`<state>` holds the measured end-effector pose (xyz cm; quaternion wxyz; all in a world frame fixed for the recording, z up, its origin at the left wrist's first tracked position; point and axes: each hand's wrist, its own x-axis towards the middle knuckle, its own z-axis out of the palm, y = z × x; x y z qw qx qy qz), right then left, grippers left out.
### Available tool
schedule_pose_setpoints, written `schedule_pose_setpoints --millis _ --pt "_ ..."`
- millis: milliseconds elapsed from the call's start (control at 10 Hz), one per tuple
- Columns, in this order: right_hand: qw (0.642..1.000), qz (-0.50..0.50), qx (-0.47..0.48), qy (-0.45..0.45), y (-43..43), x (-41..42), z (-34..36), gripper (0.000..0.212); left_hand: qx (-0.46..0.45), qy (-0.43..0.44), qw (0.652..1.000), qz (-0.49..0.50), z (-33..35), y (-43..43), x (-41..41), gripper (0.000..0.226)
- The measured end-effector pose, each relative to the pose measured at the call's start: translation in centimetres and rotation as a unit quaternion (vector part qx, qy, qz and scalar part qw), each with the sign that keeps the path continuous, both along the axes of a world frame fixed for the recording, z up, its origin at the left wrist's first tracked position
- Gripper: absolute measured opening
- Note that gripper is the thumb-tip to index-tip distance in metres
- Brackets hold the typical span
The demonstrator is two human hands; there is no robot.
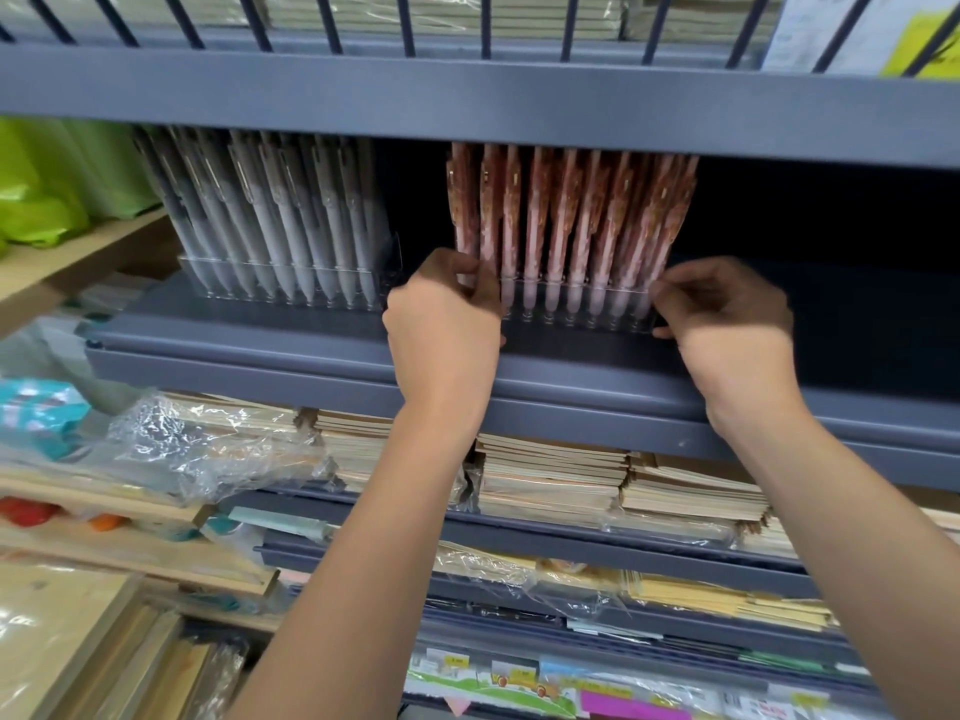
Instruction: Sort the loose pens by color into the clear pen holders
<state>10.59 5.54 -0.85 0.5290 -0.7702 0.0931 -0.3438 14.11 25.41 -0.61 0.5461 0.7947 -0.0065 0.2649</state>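
Left hand (441,314) and right hand (727,319) pinch opposite ends of the clear holder (582,324) of pink pens (571,215), right of the grey-pen holder (280,285); an uneven pull could tilt it, toppling the packed pens

A grey-blue metal shelf (234,350) runs across the view, its front lip toward six o'clock. Two clear holders stand directly on it, apart from each other. The grey-pen holder (280,296) carries pale grey pens (291,215), and at three o'clock from it the pink-pen holder (576,311) carries patterned pink pens (566,215), all tips down.
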Motion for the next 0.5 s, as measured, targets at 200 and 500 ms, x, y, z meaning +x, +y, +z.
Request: schedule_pose_setpoints --millis 200,500 --pt "1.000 -0.006 0.021 -0.020 0.2 -0.5 0.1 0.012 0.024 0.006 1.000 0.002 0.4 0.7 -1.1 0.011" --pt "0.995 -0.048 0.080 0.043 1.7 -3.0 1.2 0.039 -0.074 0.110 0.982 -0.136 2.3 7.8 -4.0 0.011"
